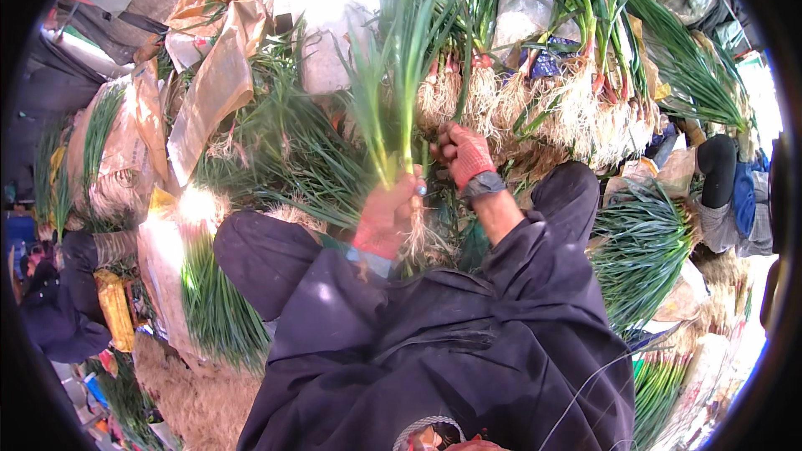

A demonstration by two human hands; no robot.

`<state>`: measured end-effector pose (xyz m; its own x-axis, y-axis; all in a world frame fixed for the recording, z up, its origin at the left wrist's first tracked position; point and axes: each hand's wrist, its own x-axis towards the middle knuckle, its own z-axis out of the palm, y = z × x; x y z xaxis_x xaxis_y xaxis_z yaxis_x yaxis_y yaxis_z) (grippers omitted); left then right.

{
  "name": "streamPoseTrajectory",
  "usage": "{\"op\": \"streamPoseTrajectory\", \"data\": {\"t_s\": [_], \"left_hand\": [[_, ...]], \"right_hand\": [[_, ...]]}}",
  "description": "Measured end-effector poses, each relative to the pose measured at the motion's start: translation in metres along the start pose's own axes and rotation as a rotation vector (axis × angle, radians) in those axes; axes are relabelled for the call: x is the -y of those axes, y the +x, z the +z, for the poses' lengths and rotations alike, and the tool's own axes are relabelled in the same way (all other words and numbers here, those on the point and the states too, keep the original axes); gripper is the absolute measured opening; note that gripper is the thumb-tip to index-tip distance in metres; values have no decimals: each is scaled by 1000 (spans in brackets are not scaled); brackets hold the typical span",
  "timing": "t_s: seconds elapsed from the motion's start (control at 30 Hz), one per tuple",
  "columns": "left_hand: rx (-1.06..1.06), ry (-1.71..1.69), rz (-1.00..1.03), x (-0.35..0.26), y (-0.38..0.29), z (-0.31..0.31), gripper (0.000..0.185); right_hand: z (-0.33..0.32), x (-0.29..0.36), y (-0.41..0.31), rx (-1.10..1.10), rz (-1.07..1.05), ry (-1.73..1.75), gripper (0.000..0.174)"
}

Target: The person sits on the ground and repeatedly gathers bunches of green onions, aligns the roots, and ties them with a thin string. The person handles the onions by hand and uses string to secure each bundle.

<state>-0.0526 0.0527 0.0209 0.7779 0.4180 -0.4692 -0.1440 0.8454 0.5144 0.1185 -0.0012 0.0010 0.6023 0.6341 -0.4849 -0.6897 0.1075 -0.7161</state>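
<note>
My left hand (387, 210), in a reddish glove, is closed around green onion stalks (407, 100) held upright, their pale roots hanging beside the palm. Just to the right is my right hand (462, 153), also in a red glove, its fingers curled near the held stalks; whether it pinches a leaf or root cannot be made out. Behind both hands, bundles of green onions with bushy whitish roots (583, 100) stand in a row. Loose green onions (301, 156) lie in a heap to the left of the held ones.
Brown paper sheeting (213, 94) rises at the upper left. Bundled green onions (219, 294) lie beside my left knee, and another pile (645, 250) lies beyond my right knee. A person in dark clothing (62, 300) is at the far left; another person's knee (717, 169) shows at the right.
</note>
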Motion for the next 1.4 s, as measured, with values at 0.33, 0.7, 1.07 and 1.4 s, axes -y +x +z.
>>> {"op": "streamPoseTrajectory", "data": {"t_s": [0.33, 0.7, 1.07, 1.4], "left_hand": [[-345, -2, 324, -30, -6, 1, 20], [-414, 225, 272, 1, 3, -13, 25], [-321, 146, 106, -7, -6, -2, 19], [-264, 142, 59, -3, -14, 9, 19]], "right_hand": [[31, -33, 43, 167, -368, -1290, 39], [27, -19, 11, 128, -1060, -1629, 19], [-10, 19, -5, 293, -101, -1162, 54], [2, 29, 1, 403, -342, -1884, 22]]}}
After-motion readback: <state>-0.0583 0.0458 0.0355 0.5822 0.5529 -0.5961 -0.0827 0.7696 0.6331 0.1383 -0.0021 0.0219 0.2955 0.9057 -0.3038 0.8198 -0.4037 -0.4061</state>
